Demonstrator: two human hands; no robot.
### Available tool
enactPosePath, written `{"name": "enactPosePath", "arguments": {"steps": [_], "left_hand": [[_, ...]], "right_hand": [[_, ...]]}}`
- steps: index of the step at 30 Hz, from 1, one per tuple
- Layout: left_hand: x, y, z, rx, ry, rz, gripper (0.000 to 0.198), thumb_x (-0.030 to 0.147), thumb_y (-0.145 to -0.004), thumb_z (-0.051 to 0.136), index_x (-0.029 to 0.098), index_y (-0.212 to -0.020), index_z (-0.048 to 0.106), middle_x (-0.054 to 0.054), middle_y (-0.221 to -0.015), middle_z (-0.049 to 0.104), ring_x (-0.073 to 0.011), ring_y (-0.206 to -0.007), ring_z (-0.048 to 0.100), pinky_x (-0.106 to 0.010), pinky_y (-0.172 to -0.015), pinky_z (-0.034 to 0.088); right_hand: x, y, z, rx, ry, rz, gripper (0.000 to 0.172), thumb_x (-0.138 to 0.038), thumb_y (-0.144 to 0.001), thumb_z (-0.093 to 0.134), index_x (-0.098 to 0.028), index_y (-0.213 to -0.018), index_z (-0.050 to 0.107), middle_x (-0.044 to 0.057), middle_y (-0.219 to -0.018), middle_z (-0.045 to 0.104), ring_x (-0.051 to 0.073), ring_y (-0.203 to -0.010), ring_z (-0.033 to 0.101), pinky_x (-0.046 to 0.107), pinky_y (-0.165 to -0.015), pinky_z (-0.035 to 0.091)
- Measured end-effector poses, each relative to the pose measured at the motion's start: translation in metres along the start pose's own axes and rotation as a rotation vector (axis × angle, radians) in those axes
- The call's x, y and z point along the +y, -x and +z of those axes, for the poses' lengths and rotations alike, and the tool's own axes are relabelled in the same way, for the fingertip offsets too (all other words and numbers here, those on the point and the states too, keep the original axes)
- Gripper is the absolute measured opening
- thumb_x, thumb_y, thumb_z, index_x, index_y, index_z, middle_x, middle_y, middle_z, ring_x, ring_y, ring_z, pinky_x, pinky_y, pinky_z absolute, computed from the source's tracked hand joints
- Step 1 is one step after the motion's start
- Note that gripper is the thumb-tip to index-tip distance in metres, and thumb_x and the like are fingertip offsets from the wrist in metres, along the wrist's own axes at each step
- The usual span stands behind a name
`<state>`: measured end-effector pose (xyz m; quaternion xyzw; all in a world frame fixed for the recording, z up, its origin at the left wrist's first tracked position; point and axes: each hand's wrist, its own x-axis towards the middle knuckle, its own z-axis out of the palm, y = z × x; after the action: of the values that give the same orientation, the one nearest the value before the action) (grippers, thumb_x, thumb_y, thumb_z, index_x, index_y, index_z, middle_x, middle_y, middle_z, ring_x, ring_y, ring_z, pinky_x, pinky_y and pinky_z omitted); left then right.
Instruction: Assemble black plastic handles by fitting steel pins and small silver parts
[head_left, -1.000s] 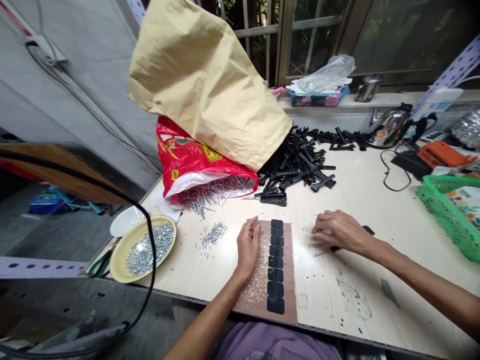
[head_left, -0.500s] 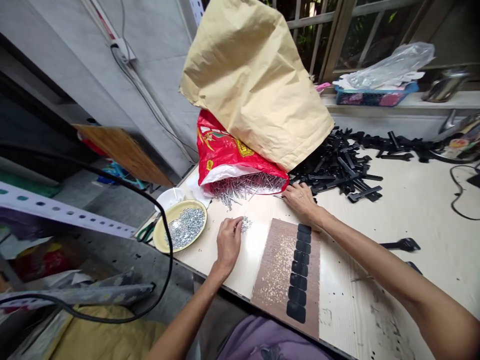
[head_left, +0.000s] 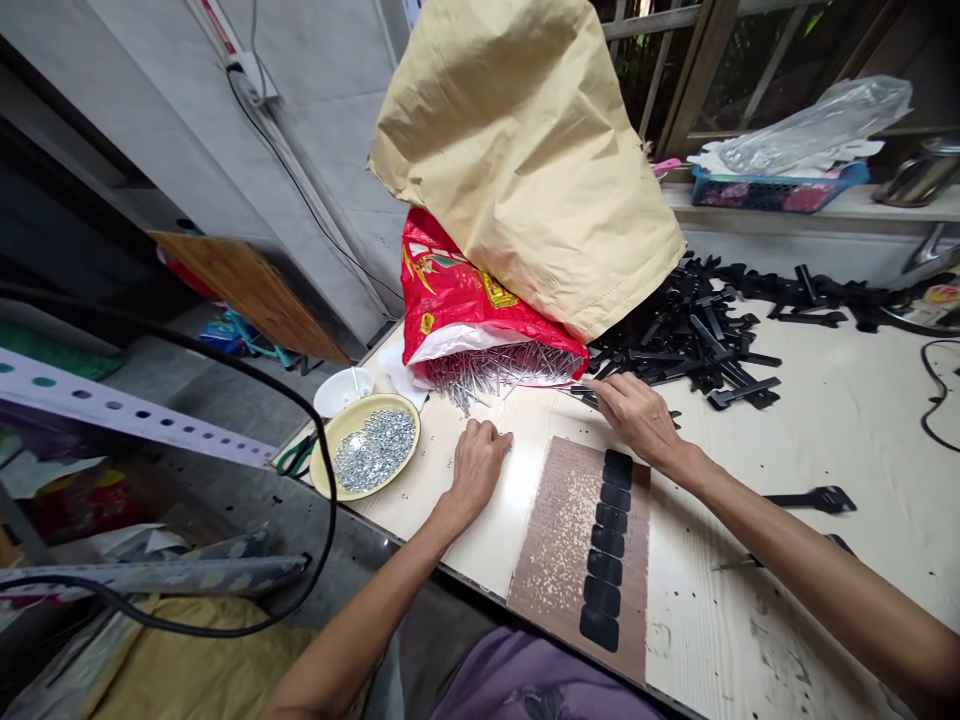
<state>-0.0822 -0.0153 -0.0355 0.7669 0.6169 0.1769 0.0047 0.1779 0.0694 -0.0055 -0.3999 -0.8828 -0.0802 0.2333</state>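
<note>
My left hand rests on the table with its fingers curled in, and what they hold, if anything, is hidden. To its left, a yellow bowl contains many small silver washers. My right hand has its fingertips pinched together near the mouth of a red bag; I cannot make out what is in them. Thin metal nails spill from that bag. Dark slim pieces lie by my right fingertips. Below the hands is a brown board carrying a row of several black rounded squares.
A large tan paper sack leans over the red bag. Black plastic parts are heaped at the back right. Green-handled scissors and a white bowl stand at the left edge. A black cable loops across the left.
My left hand has curled over the spot where a small pile of washers showed; the pile is out of sight. My right hand has drawn slightly right, and dark slim pieces show by its fingertips.
</note>
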Motion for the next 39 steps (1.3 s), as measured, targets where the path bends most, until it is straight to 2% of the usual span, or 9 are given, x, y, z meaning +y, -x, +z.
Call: {"name": "enactPosePath", "arguments": {"steps": [6,10,13,17,19,21,25,39], "left_hand": [[0.0,-0.002,0.004,-0.104,-0.105,0.117,0.016,0.02,-0.088,0.05,0.019,-0.082,0.065,-0.007,-0.083,0.057,-0.0228,-0.085,0.042,-0.035,-0.07,0.035],[-0.001,-0.006,0.004,-0.068,0.002,0.038,0.015,0.018,-0.088,0.049,0.016,-0.08,0.063,-0.009,-0.084,0.058,-0.0234,-0.087,0.046,-0.036,-0.074,0.037],[0.003,-0.007,0.001,0.011,0.369,-0.146,0.013,0.022,-0.087,0.051,0.016,-0.08,0.06,-0.007,-0.082,0.06,-0.021,-0.083,0.051,-0.035,-0.075,0.039],[0.024,-0.005,-0.005,0.041,1.092,-0.431,0.021,0.036,-0.085,0.054,0.015,-0.088,0.058,-0.004,-0.082,0.062,-0.0149,-0.072,0.057,-0.03,-0.069,0.045],[0.037,-0.005,-0.008,0.064,1.322,-0.487,0.025,0.038,-0.081,0.06,0.014,-0.089,0.058,-0.004,-0.08,0.062,-0.013,-0.07,0.058,-0.028,-0.07,0.047],[0.047,-0.006,-0.012,0.092,1.444,-0.514,0.026,0.037,-0.078,0.064,0.013,-0.088,0.059,-0.003,-0.075,0.062,-0.0118,-0.068,0.058,-0.027,-0.071,0.047],[0.055,-0.008,-0.016,0.093,1.524,-0.533,0.026,0.033,-0.075,0.068,0.011,-0.086,0.061,-0.003,-0.073,0.062,-0.0107,-0.067,0.058,-0.025,-0.07,0.047],[0.068,-0.008,-0.014,0.14,1.458,-0.516,0.026,0.036,-0.077,0.066,0.012,-0.086,0.062,-0.003,-0.076,0.062,-0.011,-0.069,0.057,-0.026,-0.07,0.047]], "right_hand": [[-0.028,0.023,-0.015,0.031,-0.158,0.081,0.026,-0.022,-0.094,0.042,-0.018,-0.109,0.063,0.007,-0.091,0.063,0.019,-0.086,0.054,0.03,-0.075,0.043],[-0.051,0.027,-0.018,0.031,-0.32,0.17,0.024,-0.027,-0.094,0.043,-0.02,-0.105,0.063,0.006,-0.093,0.061,0.017,-0.087,0.056,0.028,-0.075,0.046],[-0.067,0.028,-0.019,0.012,-0.424,0.189,0.025,-0.027,-0.095,0.042,-0.022,-0.108,0.063,0.005,-0.092,0.058,0.016,-0.083,0.057,0.027,-0.071,0.048],[-0.085,0.026,-0.019,-0.042,-0.453,0.173,0.029,-0.026,-0.095,0.042,-0.024,-0.118,0.059,0.004,-0.088,0.056,0.014,-0.078,0.055,0.024,-0.066,0.047],[-0.09,0.026,-0.019,-0.057,-0.424,0.181,0.029,-0.024,-0.094,0.043,-0.026,-0.119,0.059,0.003,-0.087,0.055,0.013,-0.077,0.055,0.023,-0.064,0.045],[-0.092,0.026,-0.02,-0.064,-0.39,0.197,0.03,-0.023,-0.094,0.044,-0.027,-0.118,0.06,0.003,-0.087,0.055,0.013,-0.077,0.054,0.022,-0.061,0.043],[-0.092,0.028,-0.023,-0.058,-0.351,0.228,0.029,-0.023,-0.093,0.045,-0.027,-0.117,0.06,0.003,-0.088,0.054,0.012,-0.076,0.054,0.021,-0.059,0.041],[-0.091,0.033,-0.031,-0.002,-0.285,0.268,0.027,-0.027,-0.095,0.043,-0.026,-0.114,0.062,0.003,-0.088,0.056,0.011,-0.077,0.054,0.02,-0.06,0.039]]}}
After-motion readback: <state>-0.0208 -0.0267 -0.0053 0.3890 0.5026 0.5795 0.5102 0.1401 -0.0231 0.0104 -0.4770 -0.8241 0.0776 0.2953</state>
